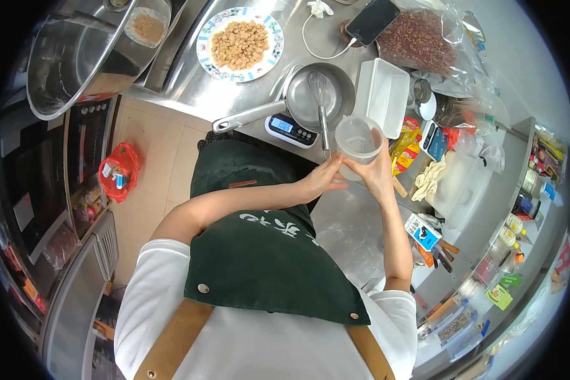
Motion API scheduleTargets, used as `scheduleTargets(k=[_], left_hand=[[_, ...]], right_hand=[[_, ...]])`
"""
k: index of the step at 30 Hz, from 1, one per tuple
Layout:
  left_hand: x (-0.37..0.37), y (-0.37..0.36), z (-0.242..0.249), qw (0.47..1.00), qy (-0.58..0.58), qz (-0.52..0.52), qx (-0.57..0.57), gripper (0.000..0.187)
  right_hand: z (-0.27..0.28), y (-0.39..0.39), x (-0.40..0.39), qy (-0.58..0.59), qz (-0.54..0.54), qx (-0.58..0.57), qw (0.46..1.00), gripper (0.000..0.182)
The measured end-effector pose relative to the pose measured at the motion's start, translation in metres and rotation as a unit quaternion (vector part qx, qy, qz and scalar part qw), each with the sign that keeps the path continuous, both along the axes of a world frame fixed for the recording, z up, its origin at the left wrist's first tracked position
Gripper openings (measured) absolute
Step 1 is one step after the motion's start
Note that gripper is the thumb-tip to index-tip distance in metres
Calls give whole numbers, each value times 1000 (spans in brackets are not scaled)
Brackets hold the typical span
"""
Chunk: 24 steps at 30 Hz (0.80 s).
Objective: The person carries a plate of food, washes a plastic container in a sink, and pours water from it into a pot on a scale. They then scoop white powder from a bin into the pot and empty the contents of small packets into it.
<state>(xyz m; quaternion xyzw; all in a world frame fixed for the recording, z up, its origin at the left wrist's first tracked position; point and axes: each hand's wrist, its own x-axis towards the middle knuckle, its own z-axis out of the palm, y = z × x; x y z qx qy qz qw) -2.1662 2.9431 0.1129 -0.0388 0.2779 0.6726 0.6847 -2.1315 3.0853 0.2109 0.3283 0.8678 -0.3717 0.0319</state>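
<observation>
A clear plastic measuring cup is between my hands, right of the scale. My right hand wraps round its side, and my left hand touches its lower left side with the fingertips. Just left of the cup, a steel saucepan with a whisk in it sits on a digital scale with a lit display. Beside the pan stands a white rectangular container. What the cup holds, if anything, is hard to make out.
A patterned plate of light brown pieces lies on the steel counter. A large steel bowl is at the upper left. A phone with a cable, bags, a yellow packet and knives are to the right.
</observation>
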Motion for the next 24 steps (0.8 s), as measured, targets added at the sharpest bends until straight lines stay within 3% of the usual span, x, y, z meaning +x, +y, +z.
scheduleTargets(k=[24], left_hand=[[6,4,4,997,-81,-13,-1,86]], right_hand=[[11,1,-3,-31,14,5,999,86]])
